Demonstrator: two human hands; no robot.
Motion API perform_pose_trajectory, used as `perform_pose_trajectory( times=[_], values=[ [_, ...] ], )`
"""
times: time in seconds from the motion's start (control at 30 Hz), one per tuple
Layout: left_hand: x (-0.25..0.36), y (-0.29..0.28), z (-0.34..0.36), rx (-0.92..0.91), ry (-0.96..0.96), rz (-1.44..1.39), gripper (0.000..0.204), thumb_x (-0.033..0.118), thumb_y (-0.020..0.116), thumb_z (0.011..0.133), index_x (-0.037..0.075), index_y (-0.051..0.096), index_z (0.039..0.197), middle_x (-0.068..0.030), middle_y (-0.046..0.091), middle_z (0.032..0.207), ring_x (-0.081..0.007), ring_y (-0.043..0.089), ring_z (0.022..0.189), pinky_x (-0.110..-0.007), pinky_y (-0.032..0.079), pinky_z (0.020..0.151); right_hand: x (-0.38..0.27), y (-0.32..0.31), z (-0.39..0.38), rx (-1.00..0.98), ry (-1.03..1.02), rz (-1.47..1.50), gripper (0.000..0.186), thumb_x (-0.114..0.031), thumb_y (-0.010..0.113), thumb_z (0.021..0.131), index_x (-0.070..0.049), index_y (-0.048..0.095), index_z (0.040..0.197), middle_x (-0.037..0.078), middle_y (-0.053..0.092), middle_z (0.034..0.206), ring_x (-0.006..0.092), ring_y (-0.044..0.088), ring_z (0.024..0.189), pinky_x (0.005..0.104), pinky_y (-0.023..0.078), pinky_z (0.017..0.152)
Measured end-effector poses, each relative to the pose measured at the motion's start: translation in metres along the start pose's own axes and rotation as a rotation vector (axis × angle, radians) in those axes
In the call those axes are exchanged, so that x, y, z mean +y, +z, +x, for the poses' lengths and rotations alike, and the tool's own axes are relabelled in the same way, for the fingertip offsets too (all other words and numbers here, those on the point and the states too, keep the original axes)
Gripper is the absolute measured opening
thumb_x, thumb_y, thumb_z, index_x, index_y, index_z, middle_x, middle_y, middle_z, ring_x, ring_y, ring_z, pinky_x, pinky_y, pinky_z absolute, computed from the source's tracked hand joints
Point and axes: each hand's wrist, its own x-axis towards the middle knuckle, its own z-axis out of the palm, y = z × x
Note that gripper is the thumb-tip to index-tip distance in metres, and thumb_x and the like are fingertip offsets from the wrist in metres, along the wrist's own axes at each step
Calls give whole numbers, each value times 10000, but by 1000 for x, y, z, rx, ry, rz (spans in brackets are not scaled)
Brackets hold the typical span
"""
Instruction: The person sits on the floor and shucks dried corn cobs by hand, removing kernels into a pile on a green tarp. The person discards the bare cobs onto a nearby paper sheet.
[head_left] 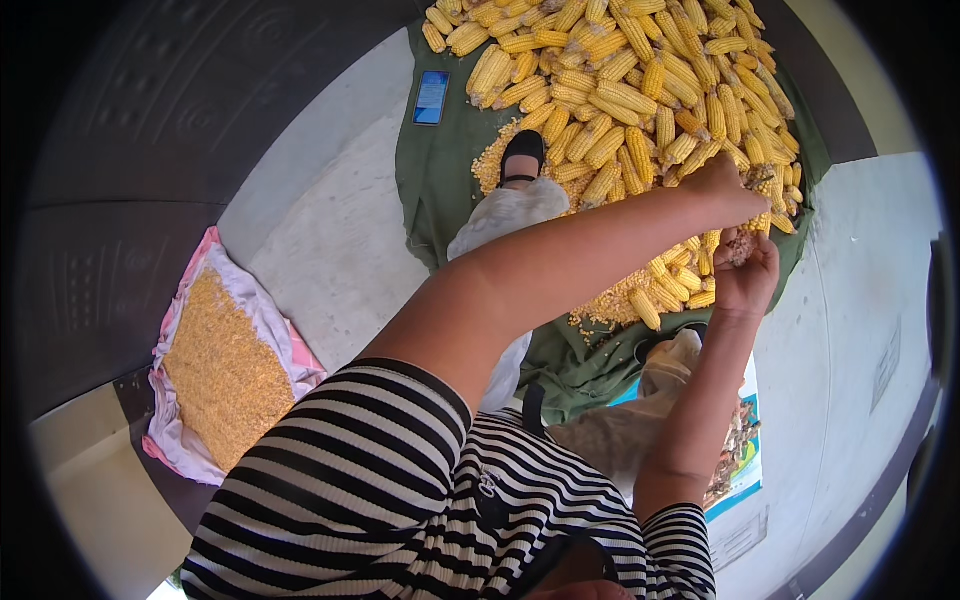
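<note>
Ahead and to the right, my two hands come together over a heap of yellow corn cobs (620,95). My right hand (748,278) is closed around a partly shelled corn cob (740,248), whose reddish bare part shows at the fingers. Just above it, my left hand (722,192) is curled with its fingers against the same cob; the back of the hand hides most of the grip. Loose kernels (608,308) lie under and beside the heap, on a dark green cloth (432,200).
A phone (431,98) with a lit screen lies on the cloth, left of the heap. A pink and white sack (290,345) spread with loose kernels (220,365) is at the left. Beside my right forearm sits a colourful bag (745,480) with scraps on it. My shoe (523,155) touches the heap.
</note>
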Motion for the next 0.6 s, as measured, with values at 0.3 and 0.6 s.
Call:
perform_pose_trajectory(
  times=[0.3,0.6],
  values=[
    [-3,9,-2,94,56,-864,255,169,723,791,-10,617,940,-86,614,756,-149,568,683,-304,482,607,24,35,-17,94,72,-101,331,-184,530,854,-62,558,1161,95,653,1050,280,648,918,417,567,690],
    [-3,27,-18,183,191,-794,279,167,705,806,-17,597,986,-56,603,745,-120,550,671,-273,463,627,35,44,-26,144,60,-81,308,-134,462,819,-33,578,1086,75,635,944,203,595,805,407,530,776]
  ],
)
